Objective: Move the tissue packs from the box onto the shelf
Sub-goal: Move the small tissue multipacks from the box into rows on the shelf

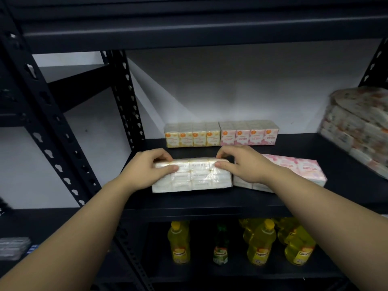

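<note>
Both hands grasp a white tissue pack lying on the dark shelf near its front edge; the left hand pinches its left top corner, the right hand its right top corner; a pink pack lies just beside it to the right, partly behind the right wrist; a yellow pack and another pink pack stand at the back wall; a large wrapped bundle fills the right end; yellow bottles stand on the level below

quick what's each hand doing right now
Left hand: holding the left end of the white tissue pack.
Right hand: holding the right end of the same pack.
</note>
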`<state>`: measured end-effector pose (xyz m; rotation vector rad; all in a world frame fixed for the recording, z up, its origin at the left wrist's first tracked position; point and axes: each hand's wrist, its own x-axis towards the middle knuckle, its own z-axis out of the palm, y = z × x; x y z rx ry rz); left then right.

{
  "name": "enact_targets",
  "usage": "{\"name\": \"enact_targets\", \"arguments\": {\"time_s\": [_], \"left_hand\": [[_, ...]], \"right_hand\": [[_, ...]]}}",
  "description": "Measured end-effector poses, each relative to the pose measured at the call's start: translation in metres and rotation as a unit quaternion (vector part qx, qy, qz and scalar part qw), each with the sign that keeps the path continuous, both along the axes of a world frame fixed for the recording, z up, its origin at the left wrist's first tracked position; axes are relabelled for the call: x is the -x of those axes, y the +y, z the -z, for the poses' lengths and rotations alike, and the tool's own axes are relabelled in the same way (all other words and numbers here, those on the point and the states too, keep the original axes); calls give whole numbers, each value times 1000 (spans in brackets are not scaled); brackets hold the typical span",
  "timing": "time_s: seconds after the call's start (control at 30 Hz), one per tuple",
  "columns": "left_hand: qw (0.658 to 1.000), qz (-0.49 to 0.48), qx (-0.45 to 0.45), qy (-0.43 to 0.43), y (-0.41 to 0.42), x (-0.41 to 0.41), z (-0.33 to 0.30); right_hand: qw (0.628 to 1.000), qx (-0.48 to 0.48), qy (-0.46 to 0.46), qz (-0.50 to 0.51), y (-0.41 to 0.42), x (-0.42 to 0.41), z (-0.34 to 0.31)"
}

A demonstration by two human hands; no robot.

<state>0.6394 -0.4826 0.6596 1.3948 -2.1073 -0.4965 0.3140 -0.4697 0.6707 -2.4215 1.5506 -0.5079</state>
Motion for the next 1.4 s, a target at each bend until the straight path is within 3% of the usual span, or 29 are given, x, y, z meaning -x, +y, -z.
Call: {"name": "enact_targets", "arguments": {"time_s": [0.07, 0.27, 0.47, 0.63, 0.83, 1.13, 1.4], "left_hand": [[1000, -16, -11, -4, -8, 4, -3], [996, -23, 83, -18, -12, 19, -4], [996, -7, 55, -77, -11, 26, 3], [988, -10, 106, -108, -2, 42, 2], [976, 35, 114, -180, -4, 75, 14], [974, 8, 127, -190, -20, 84, 20], [976, 7, 113, -184, -63, 92, 19]], "right_hand": [[999, -5, -22, 22, -5, -4, 1], [998, 14, -22, 64, -13, -13, 1], [998, -5, -18, 61, -8, -8, 0], [998, 3, -24, 63, 1, 5, -3], [996, 14, 14, 87, 14, 36, -1], [978, 43, 146, 143, 25, 68, 20], [975, 72, 148, 147, 23, 66, 27]]}}
